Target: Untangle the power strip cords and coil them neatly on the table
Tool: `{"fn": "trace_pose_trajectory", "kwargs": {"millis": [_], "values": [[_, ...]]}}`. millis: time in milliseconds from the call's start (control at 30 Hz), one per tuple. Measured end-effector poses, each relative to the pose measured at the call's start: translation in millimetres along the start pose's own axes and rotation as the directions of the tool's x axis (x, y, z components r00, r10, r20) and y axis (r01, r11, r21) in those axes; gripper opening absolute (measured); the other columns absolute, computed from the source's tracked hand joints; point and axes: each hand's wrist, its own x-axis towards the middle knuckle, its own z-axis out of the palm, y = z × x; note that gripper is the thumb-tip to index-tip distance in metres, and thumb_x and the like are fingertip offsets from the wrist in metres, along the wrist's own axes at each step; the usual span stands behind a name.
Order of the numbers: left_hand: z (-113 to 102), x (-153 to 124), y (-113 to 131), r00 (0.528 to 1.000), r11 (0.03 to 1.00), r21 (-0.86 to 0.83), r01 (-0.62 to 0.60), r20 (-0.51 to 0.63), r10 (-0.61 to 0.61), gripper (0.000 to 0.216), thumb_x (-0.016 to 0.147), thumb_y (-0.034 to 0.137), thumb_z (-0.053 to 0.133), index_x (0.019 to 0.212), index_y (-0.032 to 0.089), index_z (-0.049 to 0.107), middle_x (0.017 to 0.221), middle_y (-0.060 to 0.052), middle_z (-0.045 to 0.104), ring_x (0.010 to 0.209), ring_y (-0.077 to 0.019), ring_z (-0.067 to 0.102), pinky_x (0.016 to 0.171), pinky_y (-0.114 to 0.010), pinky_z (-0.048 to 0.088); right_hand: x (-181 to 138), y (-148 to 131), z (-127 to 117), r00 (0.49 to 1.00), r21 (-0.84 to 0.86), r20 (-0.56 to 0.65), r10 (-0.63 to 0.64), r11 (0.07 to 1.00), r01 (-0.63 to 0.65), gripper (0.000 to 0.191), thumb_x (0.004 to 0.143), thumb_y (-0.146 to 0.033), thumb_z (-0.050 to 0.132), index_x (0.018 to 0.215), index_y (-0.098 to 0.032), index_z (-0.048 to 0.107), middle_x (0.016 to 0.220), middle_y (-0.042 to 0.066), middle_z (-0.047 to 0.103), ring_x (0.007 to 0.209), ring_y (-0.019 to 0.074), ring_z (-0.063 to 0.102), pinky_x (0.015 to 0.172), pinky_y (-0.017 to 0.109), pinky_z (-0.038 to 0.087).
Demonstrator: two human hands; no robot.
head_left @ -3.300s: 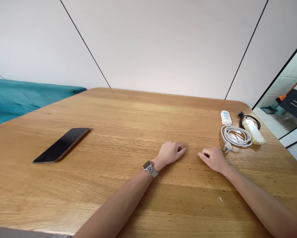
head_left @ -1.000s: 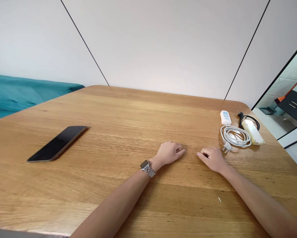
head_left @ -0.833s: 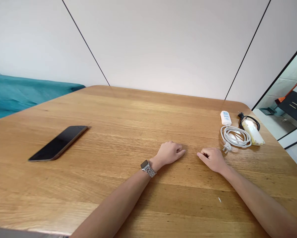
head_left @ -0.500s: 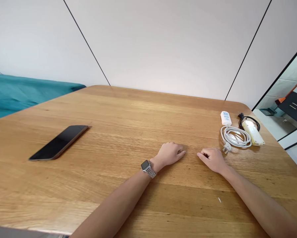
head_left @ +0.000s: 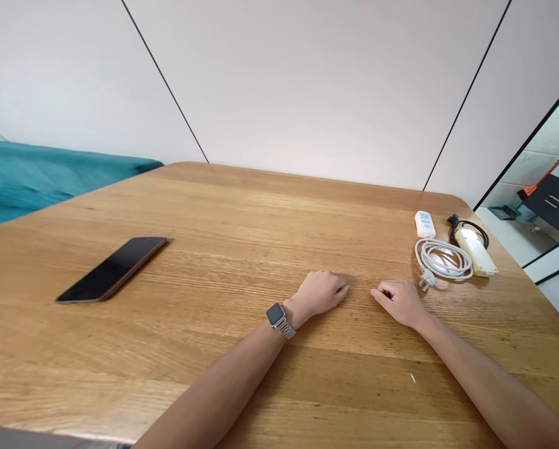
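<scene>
- A teal cloth [head_left: 50,181] lay beyond the bench's [head_left: 242,212] far left edge, at about 10 o'clock from the hands.
- A dark phone [head_left: 113,269] lay flat, screen up, on the bench. It was at 9 o'clock from the left hand and well apart from it, with its long side slanted toward 2 o'clock.
- A metal-band watch [head_left: 279,318] sat on the left wrist.
- The left hand [head_left: 321,292] rested on the bench near its middle. Its grip was curled loosely inward with the fingers pressed together, pinching nothing.
- The right hand [head_left: 398,300] rested just beside it at 3 o'clock, apart from it. Its grip was likewise curled in and closed on nothing, with the knuckles pointing to 9 o'clock.
- A white cable [head_left: 442,260] lay coiled at 2 o'clock from the right hand. Its plug [head_left: 426,282] was near the knuckles but not touching them.
- A small white socket block [head_left: 424,223] sat at 12 o'clock from the coil, just beside it.
- A pale yellow block [head_left: 476,259] with a black cord [head_left: 468,223] lay at 3 o'clock from the coil, near the bench's right edge.
</scene>
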Motion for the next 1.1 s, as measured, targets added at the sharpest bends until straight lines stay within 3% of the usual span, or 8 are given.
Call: {"fn": "trace_pose_trajectory", "kwargs": {"millis": [500,667,767,900,1100], "values": [[2.9,-0.7,1.5,0.993,0.99,0.086,-0.116,-0.02,0.118,0.038,0.091,0.026,0.037,0.073,0.017,0.069,0.077,-0.012,0.071,0.068,-0.0224,0.064,0.061,-0.03,0.038,0.9,1.0,1.4,1.0,-0.005,-0.002,-0.009,1.0,0.009,0.038,0.09,-0.039,0.05,0.058,-0.019,0.056,0.061,0.001,0.063,0.059,0.0135,0.052,0.059,0.027,0.029],[2.2,-0.2,2.2,0.99,0.992,-0.002,-0.127,-0.062,0.126,0.037,0.089,0.03,0.042,0.064,0.017,0.065,0.068,-0.01,0.068,0.061,-0.0201,0.061,0.057,-0.028,0.033,1.0,1.9,2.2,1.0,0.002,-0.005,-0.007,1.0,0.007,0.038,0.09,-0.038,0.05,0.058,-0.02,0.057,0.061,0.0,0.063,0.058,0.0135,0.052,0.06,0.027,0.03],[2.0,0.3,2.5,0.989,0.991,-0.057,-0.12,-0.09,0.115,0.031,0.084,0.022,0.045,0.058,0.017,0.061,0.063,-0.009,0.066,0.056,-0.0173,0.057,0.055,-0.028,0.03,1.1,2.8,3.2,1.0,-0.007,-0.012,-0.018,1.0,0.018,0.037,0.09,-0.038,0.05,0.059,-0.02,0.058,0.062,0.001,0.064,0.059,0.0135,0.053,0.06,0.027,0.03],[0.0,0.0,3.7,0.986,0.987,-0.063,-0.147,-0.087,0.142,0.024,0.076,0.017,0.048,0.055,0.017,0.059,0.057,-0.007,0.063,0.051,-0.0147,0.052,0.052,-0.029,0.028,1.4,3.6,3.2,1.0,-0.003,-0.016,-0.021,1.0,0.021,0.037,0.09,-0.037,0.05,0.059,-0.02,0.058,0.062,0.0,0.064,0.058,0.013,0.052,0.06,0.027,0.031],[-0.5,-0.1,4.2,0.982,0.983,-0.074,-0.167,-0.097,0.16,0.025,0.077,0.018,0.047,0.052,0.017,0.054,0.057,-0.006,0.063,0.048,-0.0125,0.047,0.052,-0.029,0.024,0.2,2.1,3.3,1.0,0.021,-0.019,-0.015,1.0,0.015,0.037,0.09,-0.037,0.051,0.058,-0.02,0.056,0.061,0.0,0.063,0.057,0.0131,0.052,0.059,0.027,0.03]]}}
